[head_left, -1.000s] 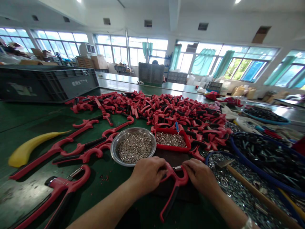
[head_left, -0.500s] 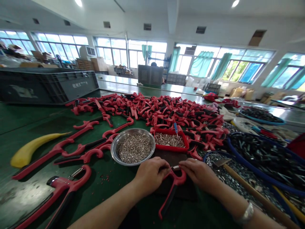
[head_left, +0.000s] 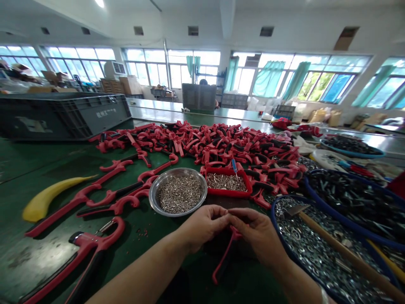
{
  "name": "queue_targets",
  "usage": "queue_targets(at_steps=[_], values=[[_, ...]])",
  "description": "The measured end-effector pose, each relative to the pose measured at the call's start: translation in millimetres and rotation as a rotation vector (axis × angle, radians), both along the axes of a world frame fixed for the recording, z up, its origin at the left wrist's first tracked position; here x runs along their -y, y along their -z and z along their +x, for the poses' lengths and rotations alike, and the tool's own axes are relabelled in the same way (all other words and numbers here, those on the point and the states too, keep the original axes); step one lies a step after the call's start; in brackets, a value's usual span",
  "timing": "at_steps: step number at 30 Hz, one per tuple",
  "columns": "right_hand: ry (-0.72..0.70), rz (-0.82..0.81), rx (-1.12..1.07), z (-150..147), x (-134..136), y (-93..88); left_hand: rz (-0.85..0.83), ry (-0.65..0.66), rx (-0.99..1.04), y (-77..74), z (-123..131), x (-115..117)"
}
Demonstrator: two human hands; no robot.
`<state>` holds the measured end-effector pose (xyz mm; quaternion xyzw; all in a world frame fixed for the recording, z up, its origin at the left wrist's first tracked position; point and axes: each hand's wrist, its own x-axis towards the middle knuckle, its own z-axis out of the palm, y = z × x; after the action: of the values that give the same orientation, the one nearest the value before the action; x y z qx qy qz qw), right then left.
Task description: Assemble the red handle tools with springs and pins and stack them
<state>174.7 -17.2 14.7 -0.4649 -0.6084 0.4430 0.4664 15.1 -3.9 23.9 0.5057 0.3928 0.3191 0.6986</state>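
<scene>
Item: red-and-black moulded tool frame on the green workbench, its upper end hidden beneath the hands and its lower arm reaching toward the camera. The left hand and right hand are both narrowly closed, fingertips meeting just above the frame; any small part pinched there cannot be made out. Nearby: steel bowl of small metal pieces, red tray of similar pieces, blue basin of washers.
</scene>
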Motion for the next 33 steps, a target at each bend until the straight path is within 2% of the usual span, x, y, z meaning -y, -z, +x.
queue_targets(at_steps=[2,4,7,12,17,19,23,26,29,33], values=[[-0.057,-0.054,-0.037,3,-1,0.3,-0.016,0.018,-0.001,0.5,-2,-1],[-0.089,-0.045,0.017,5,-1,-0.6,-0.053,0.035,0.007,1.3,-3,-2],[-0.052,0.028,0.122,5,-2,-2.5,-0.111,0.036,0.04,2.3,-3,-2],[-0.032,0.077,0.168,2,-1,-6.3,-0.202,0.033,0.109,1.7,-3,-1],[0.011,0.229,0.332,8,3,-6.4,-0.227,0.052,0.103,0.7,-5,-1],[0.035,0.214,0.341,13,3,-2.3,-0.115,0.017,0.031,0.4,-6,-2],[0.035,0.11,0.35,19,2,10.1,0.264,-0.081,-0.172,2.6,-10,-6],[0.035,0.191,0.47,20,3,16.8,0.47,-0.112,-0.363,9.4,-12,-9],[0.038,0.348,0.698,18,4,19.4,0.587,-0.144,-0.481,16.5,-11,-9],[0.035,0.365,0.835,15,2,20.3,0.647,-0.124,-0.58,18.5,-11,-6]])
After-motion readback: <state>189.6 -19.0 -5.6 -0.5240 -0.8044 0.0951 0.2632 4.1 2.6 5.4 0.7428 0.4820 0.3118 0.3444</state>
